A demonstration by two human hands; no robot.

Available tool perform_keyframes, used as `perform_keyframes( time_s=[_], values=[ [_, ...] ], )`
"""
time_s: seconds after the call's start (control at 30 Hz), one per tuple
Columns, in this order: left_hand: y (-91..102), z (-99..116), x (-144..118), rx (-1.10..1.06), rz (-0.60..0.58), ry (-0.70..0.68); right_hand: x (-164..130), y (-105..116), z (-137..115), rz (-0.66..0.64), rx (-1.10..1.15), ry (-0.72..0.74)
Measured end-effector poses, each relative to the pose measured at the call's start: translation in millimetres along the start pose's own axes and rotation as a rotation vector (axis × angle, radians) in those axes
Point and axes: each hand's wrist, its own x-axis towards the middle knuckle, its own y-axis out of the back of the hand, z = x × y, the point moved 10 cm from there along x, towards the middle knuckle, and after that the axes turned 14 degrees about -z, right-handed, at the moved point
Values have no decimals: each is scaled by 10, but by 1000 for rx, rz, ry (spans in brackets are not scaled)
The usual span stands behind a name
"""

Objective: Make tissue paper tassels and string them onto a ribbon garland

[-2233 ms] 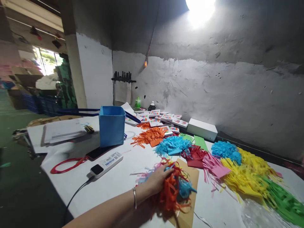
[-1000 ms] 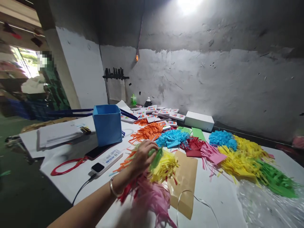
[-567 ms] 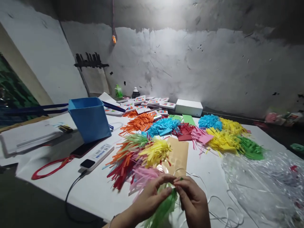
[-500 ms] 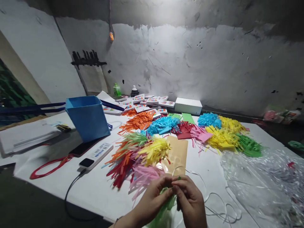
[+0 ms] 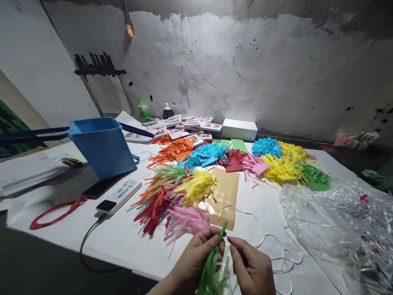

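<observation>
Gathering a green tassel for tying.
Left hand (image 5: 196,256) pinches the green tassel (image 5: 210,268) at its neck; right hand (image 5: 250,266), beside it, fingers the ribbon (image 5: 270,239). Next likely calls for looping ribbon round that neck.

L hand (image 5: 196,256) pinches green paper tassel (image 5: 210,268), R hand (image 5: 253,266) beside.

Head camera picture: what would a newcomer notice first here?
First, the bright fringed paper piles spread in many colours across the middle of the white table. Near the bottom edge, the left hand grips a green paper tassel, with the right hand beside it. A blue box stands at the left.
</observation>
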Motion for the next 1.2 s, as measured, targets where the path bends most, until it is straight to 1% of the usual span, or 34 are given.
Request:
perform_keyframes(
  time_s=[0.13,0.23,0.3,0.37,0.43,0.5,0.57,0.6,0.67,0.77,0.83,0.87,0.9,0.93,1.0,1.03,1.07,1.1,1.13,1.17,1.2],
  values=[
    [-44,23,5,29,-25,-29,-15,55,-15,-7,-17,-24],
    [-41,54,4,110,-51,-67,-37,79,-12,-12,-38,-26],
    [-17,105,-12,242,-51,-112,-46,88,-11,-21,-58,-23],
    [-15,187,-45,459,-43,-172,-37,65,49,-65,-41,-73],
    [-62,274,-91,707,-40,-234,-32,4,217,-134,88,-218],
    [-131,323,-127,906,-54,-264,-56,-100,394,-200,309,-371],
    [-199,346,-144,1030,-88,-270,-71,-203,470,-251,486,-434],
    [-230,369,-152,1066,-100,-281,-67,-231,477,-266,517,-431],
    [-273,449,-169,1091,-87,-327,-50,-255,468,-274,463,-398],
    [-344,541,-156,1072,-68,-393,-14,-339,400,-321,272,-308],
    [-358,594,-118,1060,-60,-426,18,-373,334,-367,112,-202],
    [-313,658,-106,1041,-26,-455,30,-337,312,-375,14,-138],
    [-212,767,-112,1004,46,-501,34,-255,312,-374,-95,-79],
    [-66,911,-141,952,143,-562,31,-120,349,-361,-214,-38],
    [280,1234,-257,840,351,-695,14,304,521,-290,-480,-34],
    [426,1381,-321,804,431,-752,5,594,630,-205,-644,-84],
    [527,1506,-373,786,487,-798,-7,888,693,-88,-828,-136],
    [572,1597,-407,785,516,-829,-19,1119,679,39,-1007,-157],
    [558,1646,-415,797,517,-843,-32,1277,624,174,-1138,-184],
    [479,1650,-398,826,491,-847,-15,1282,536,238,-1162,-144],
    [335,1609,-352,876,432,-837,40,1127,422,205,-1068,-20]
  ],
)
